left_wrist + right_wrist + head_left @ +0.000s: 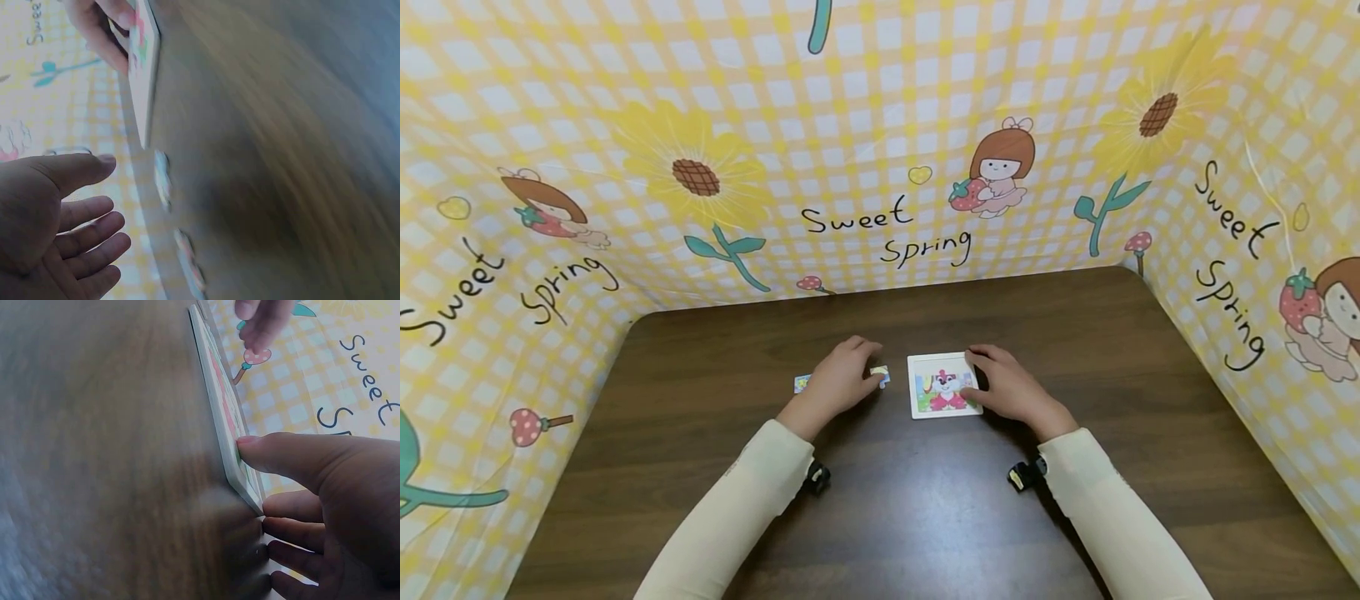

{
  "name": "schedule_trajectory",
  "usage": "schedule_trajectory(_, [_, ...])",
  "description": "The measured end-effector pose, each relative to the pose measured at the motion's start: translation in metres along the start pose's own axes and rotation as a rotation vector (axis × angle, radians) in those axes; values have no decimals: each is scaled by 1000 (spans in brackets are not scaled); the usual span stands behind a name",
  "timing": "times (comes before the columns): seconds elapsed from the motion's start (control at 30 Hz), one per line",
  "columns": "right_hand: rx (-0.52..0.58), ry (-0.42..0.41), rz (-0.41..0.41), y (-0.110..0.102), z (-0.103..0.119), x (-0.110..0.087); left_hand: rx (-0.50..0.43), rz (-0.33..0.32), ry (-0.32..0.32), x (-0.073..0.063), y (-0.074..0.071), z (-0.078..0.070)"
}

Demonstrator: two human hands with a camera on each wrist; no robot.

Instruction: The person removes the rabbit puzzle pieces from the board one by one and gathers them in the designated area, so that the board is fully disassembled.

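Note:
A white-framed picture puzzle [942, 390] lies flat on the dark wooden table, showing a cartoon animal in pink. My right hand [1011, 387] holds it at its right side: in the right wrist view the thumb [269, 450] presses on its face while the other fingers [294, 528] lie along its edge. To the left, my left hand [842, 373] hovers by a small puzzle piece [880, 375], with another loose piece [801, 383] partly hidden behind the hand. The left wrist view shows that hand's fingers [97, 240] relaxed and apart from the pieces, holding nothing.
The brown table [917, 517] runs back to a hanging yellow-checked cloth [820, 150] with printed flowers, figures and lettering. That cloth encloses the left, back and right sides. A dark wrist camera [1021, 477] is strapped below the right hand.

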State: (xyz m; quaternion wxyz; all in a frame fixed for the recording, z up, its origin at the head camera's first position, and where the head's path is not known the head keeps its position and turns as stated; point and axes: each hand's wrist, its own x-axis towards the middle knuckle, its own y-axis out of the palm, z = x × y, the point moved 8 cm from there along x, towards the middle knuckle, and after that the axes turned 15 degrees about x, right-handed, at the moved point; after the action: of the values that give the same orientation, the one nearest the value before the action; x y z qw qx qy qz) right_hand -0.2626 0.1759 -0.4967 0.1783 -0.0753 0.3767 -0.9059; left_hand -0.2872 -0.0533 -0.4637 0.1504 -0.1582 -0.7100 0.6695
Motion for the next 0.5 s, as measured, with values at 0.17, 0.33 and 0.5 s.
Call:
schedule_trajectory(0.17, [2,-1,5,1,0,-1,6,15,47,1,-1,-26])
schedule_trajectory(0.33, [10,2,8,2,0,-2,8,64,79,0,6,-50])
schedule_trajectory(0.5, [3,-5,3,0,0,-1,27,82,97,-2,12,-68])
